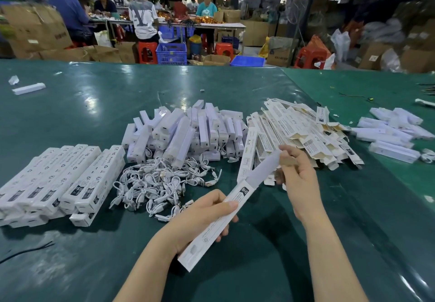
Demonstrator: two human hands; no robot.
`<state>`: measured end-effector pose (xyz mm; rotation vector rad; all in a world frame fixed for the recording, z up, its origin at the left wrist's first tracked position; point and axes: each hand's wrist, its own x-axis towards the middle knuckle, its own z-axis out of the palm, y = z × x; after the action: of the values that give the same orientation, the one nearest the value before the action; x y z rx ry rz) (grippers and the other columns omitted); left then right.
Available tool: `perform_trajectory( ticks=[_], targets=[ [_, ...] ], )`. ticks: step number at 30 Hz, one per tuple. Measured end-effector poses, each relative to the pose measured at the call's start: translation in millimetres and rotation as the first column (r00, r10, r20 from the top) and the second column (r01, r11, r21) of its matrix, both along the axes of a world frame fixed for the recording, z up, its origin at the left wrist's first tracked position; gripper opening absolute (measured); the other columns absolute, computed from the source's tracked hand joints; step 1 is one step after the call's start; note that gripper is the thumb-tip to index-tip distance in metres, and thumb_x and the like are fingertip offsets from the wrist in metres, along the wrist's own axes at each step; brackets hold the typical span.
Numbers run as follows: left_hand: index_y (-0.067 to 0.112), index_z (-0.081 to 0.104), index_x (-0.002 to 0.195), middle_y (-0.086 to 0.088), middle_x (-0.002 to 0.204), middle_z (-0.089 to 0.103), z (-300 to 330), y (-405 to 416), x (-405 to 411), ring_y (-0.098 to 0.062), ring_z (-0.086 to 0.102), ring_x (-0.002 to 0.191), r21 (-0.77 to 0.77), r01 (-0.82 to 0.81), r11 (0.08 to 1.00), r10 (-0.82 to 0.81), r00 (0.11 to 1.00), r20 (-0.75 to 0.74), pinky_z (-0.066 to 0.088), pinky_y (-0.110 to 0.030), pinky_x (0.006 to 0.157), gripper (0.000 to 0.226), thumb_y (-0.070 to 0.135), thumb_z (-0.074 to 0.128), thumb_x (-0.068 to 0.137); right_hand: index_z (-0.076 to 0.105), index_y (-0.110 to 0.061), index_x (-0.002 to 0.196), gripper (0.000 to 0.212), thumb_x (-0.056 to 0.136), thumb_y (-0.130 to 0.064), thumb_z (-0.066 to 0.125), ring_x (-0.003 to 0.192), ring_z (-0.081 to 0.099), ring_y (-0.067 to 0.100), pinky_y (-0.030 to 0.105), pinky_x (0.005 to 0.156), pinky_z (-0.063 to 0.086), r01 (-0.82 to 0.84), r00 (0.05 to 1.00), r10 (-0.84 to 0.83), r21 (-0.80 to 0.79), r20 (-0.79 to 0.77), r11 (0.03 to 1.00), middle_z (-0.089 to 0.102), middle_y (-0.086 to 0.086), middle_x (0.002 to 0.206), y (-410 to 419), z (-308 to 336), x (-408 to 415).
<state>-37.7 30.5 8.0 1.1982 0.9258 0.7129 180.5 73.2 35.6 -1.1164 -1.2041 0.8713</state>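
My left hand [200, 219] grips a long white printed carton [209, 228] slanting up to the right above the green table. A white light bar [263, 172] sticks halfway out of the carton's open top end. My right hand [296, 174] holds the bar's upper end, fingers curled around it.
Packed white cartons [61, 179] lie stacked at the left. A tangle of white cables [160, 186] sits in the middle, a heap of bare light bars [186, 134] behind it, flat unfolded cartons [299, 132] to the right, more bars [393, 132] at far right. People work at tables beyond.
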Motion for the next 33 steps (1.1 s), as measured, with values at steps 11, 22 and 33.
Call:
perform_trajectory(
  ticks=[11,22,33],
  targets=[
    [0.048,0.045,0.131,0.002,0.082,0.069,3.5,-1.0,7.4,-0.019,0.063,0.066,0.049,-0.205,0.978,0.197,0.972,0.126,0.051,-0.027,0.059,0.055,0.043,0.068,0.081,0.056,-0.050,0.097,0.028,0.077,-0.066,0.045,0.130,0.023,0.003,0.034,0.110,0.030,-0.174,0.893,0.217,-0.141,0.394,0.974,0.040,-0.019,0.130,-13.1,-4.5,-51.2],
    [0.049,0.057,0.117,0.002,0.070,0.061,2.8,-2.0,7.6,-0.016,0.058,0.059,0.057,-0.267,0.962,0.256,0.954,0.155,0.050,-0.027,0.052,0.039,0.015,0.056,0.097,0.066,-0.039,0.088,0.019,0.098,-0.029,0.054,0.123,0.031,0.000,0.024,0.105,0.027,-0.299,0.842,0.327,-0.135,0.430,0.945,0.054,-0.027,0.115,-17.0,-12.8,-69.6],
    [0.038,0.035,0.117,-0.003,0.073,0.064,1.0,0.4,12.1,-0.022,0.059,0.051,-0.026,-0.342,0.939,0.343,0.931,0.125,0.048,-0.026,0.047,0.039,0.015,0.058,0.096,0.064,-0.027,0.089,0.015,0.096,-0.037,0.054,0.107,0.033,0.009,0.029,0.086,0.026,0.021,0.748,-0.015,-0.002,0.663,1.000,0.055,-0.014,0.105,-6.7,-21.5,-71.9]
  ],
)
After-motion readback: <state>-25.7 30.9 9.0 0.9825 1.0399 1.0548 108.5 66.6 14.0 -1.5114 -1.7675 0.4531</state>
